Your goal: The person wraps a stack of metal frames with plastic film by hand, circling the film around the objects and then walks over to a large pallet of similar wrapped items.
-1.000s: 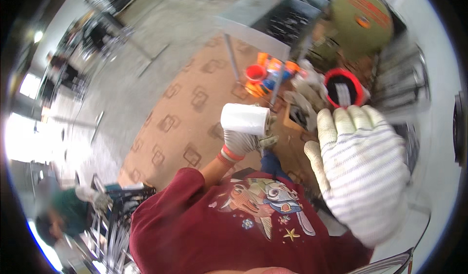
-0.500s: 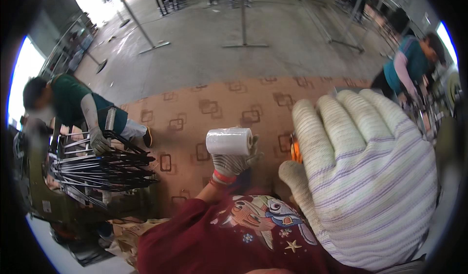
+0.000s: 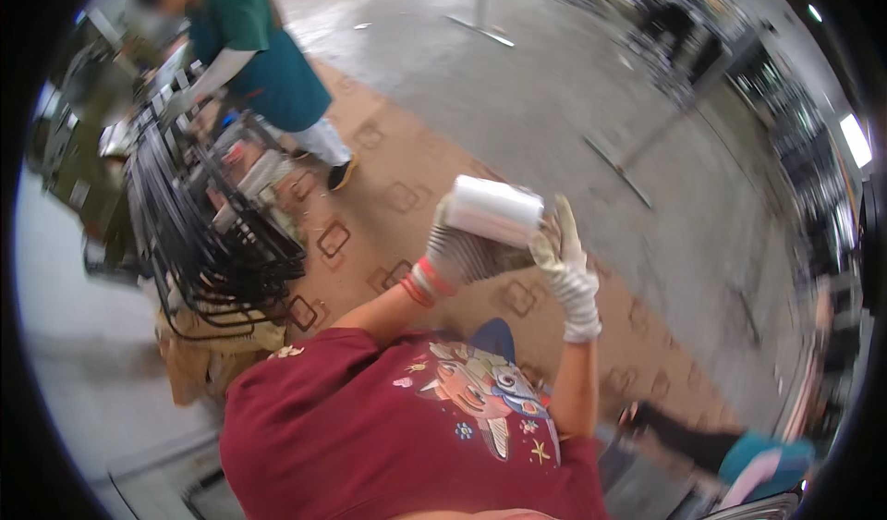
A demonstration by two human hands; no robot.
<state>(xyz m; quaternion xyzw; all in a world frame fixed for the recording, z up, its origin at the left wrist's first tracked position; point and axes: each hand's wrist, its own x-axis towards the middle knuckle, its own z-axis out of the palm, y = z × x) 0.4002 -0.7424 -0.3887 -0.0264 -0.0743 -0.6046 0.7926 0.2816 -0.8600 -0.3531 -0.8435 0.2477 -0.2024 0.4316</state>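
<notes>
My left hand (image 3: pixel 459 256), in a striped work glove with a red cuff, is closed around a white roll (image 3: pixel 493 210) and holds it up in front of my red shirt (image 3: pixel 397 428). The roll lies roughly level, its right end turned toward my right hand (image 3: pixel 565 269). That hand wears a pale knit glove, its fingers stretched upward. It rests against the roll's right end without gripping it.
A co-worker in a green top (image 3: pixel 263 62) bends over a rack of black looped wires (image 3: pixel 208 238) on the left. Brown patterned matting (image 3: pixel 388 187) lies under me, with grey concrete floor (image 3: pixel 554 76) and metal stands beyond. Blurred machinery stands at the right rim.
The view has swung left across the room. My right hand, which filled the near right of the picture, has dropped away to the roll's end. The left hand still holds the roll.
</notes>
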